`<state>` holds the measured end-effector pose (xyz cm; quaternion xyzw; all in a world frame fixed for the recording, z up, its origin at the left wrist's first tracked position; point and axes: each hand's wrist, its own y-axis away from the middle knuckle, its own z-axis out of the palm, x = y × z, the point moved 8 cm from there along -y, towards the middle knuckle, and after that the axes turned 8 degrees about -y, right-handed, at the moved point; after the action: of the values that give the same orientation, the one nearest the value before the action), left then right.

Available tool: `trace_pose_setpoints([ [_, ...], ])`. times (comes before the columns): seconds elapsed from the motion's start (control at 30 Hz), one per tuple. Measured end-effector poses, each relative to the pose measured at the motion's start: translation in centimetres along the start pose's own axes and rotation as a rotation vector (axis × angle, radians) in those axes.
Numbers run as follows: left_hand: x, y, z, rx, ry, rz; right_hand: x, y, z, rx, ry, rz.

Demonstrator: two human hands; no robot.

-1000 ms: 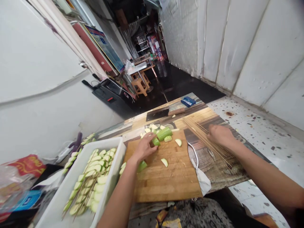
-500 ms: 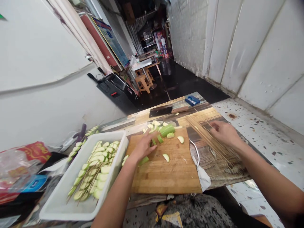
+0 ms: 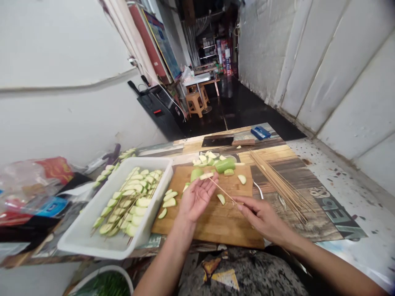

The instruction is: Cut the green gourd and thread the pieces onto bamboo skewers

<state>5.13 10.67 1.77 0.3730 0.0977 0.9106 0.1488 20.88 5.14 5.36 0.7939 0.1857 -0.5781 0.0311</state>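
Over the wooden cutting board (image 3: pixel 212 228), my left hand (image 3: pixel 196 201) is turned palm up and holds a zucchini slice (image 3: pixel 206 176) at its fingertips. My right hand (image 3: pixel 262 211) pinches a thin bamboo skewer (image 3: pixel 226 193), its tip at or very near that slice; I cannot tell whether it has gone in. Loose zucchini slices (image 3: pixel 169 202) lie on the board's left side, and a larger zucchini piece (image 3: pixel 224 165) rests at its far edge among more cut pieces. To the right lies a bundle of skewers (image 3: pixel 276 181).
A white plastic tub (image 3: pixel 66 245) with skewered slices stands left of the board. Beyond the board are a cleaver (image 3: pixel 217 141) and a blue packet (image 3: pixel 261 132). Plastic bags (image 3: pixel 31 181) lie at the far left. Below the table edge is a bucket (image 3: pixel 126 274) with greens.
My right hand has come from the skewer bundle to above the board with one skewer. My left hand has turned palm up, lifting a slice. The view has shifted a little.
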Motion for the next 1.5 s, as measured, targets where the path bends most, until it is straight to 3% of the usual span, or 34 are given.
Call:
trace_pose_setpoints([
  [0.23, 1.1, 0.8, 0.1, 0.128, 0.017, 0.103, -0.1, 1.3, 0.8, -0.078, 0.032, 0.043],
  [0.5, 1.4, 1.5, 0.1, 0.198, 0.011, 0.155, 0.1, 1.4, 1.3, -0.057, 0.092, 0.020],
  [1.5, 1.2, 2.1, 0.9, 0.184, 0.024, 0.165, 0.0, 1.4, 1.0, -0.029, 0.106, -0.038],
])
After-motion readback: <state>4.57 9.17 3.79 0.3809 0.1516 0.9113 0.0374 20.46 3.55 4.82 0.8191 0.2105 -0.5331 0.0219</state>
